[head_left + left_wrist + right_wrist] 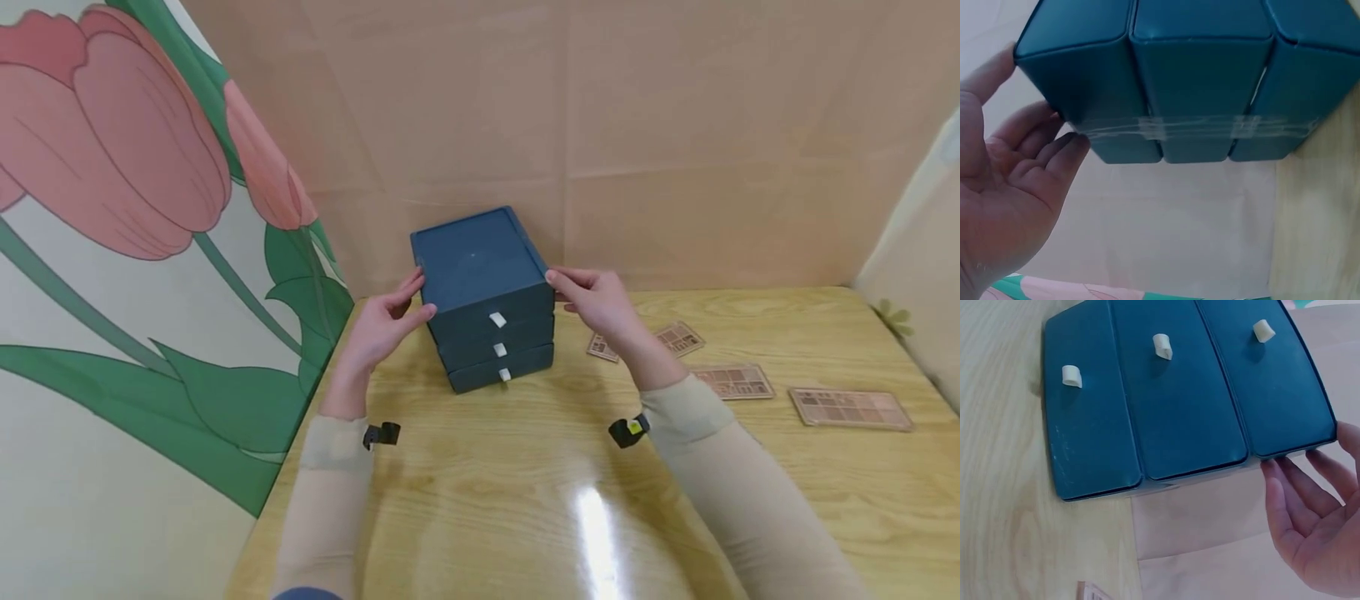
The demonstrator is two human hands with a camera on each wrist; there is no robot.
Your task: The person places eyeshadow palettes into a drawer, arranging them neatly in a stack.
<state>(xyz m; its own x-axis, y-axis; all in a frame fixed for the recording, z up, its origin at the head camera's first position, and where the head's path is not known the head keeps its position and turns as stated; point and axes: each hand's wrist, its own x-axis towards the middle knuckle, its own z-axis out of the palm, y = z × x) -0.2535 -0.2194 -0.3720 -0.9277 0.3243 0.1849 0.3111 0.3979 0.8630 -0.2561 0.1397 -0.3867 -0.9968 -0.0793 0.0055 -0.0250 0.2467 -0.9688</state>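
A dark blue three-drawer storage box stands near the back of the table, turned slightly, its small white pull tabs facing me. My left hand holds its upper left side, thumb by the front corner. Bent fingers press the side in the left wrist view, where clear tape runs across the three tiers. At the upper right front corner my right hand grips the box, thumb at the top edge and fingers against the side. All three drawers look closed in the right wrist view.
Several makeup palettes lie to the right: a long one, another partly behind my right forearm, and smaller ones near my right wrist. A beige cloth hangs behind the wooden table. A tulip-printed panel borders the left.
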